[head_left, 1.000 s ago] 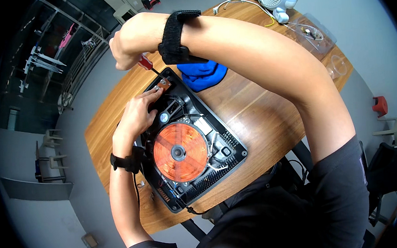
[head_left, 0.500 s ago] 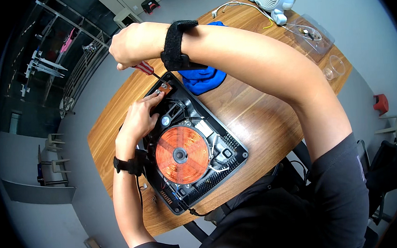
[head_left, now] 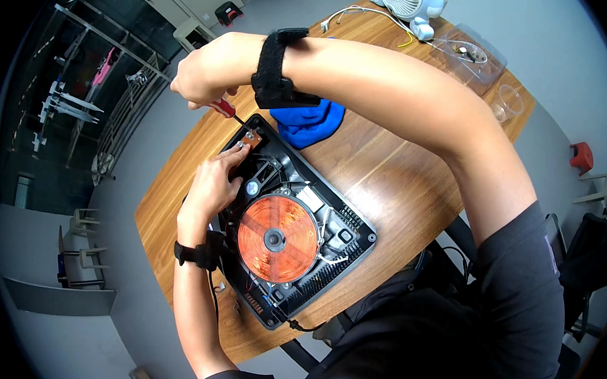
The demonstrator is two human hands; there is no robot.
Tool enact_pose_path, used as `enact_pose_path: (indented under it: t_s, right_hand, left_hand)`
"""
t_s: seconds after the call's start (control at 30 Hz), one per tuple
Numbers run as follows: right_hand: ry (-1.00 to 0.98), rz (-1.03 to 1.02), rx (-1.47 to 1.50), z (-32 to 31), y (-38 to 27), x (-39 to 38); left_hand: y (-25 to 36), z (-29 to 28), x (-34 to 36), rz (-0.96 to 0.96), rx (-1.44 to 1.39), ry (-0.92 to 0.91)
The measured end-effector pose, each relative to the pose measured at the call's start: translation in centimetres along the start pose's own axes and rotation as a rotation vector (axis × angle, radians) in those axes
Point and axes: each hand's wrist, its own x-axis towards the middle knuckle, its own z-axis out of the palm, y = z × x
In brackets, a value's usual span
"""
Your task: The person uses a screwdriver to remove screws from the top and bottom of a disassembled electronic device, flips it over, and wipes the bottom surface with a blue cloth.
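One red-handled screwdriver (head_left: 223,107) is gripped by the right hand (head_left: 202,74); a brown board (head_left: 252,142) at the far end of the open black casing (head_left: 368,241) is touched by the left hand (head_left: 213,184), fingers outstretched. Pressure is best kept straight. Blue cloth (head_left: 310,124) is bunched on the wooden bench (head_left: 404,183), grey floor (head_left: 275,10) beyond.

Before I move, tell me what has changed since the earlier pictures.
The right hand has shifted slightly rightward over the red-handled screwdriver; nothing was visibly taken up or let go. The left hand still touches the small brown rectangular block, and the round orange coil stays in place.
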Motion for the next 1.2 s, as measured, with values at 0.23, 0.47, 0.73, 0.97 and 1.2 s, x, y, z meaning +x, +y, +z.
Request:
enact_pose_path:
  t_s: [0.23,0.47,0.73,0.97,1.2]
  right_hand:
    - [-0.023,0.024,-0.057,-0.3,-1.0,0.5]
    - [-0.027,0.009,-0.014,-0.5,-0.2,0.0]
    - [0.104,0.032,-0.074,0.3,-0.4,-0.4]
    - [-0.081,0.088,0.055,-0.5,-0.4,-0.3]
    - [-0.068,-0.024,0.064,-0.9,-0.8,-0.8]
  left_hand:
    - [-0.2,0.0,0.0,-0.005,0.006,-0.010]
    - [0.3,-0.3,-0.1,-0.005,0.032,-0.004]
    - [0.3,-0.1,0.0,-0.026,0.016,-0.024]
    - [-0.2,0.0,0.0,-0.010,0.003,-0.022]
    - [-0.3,0.1,-0.1,-0.025,-0.026,-0.018]
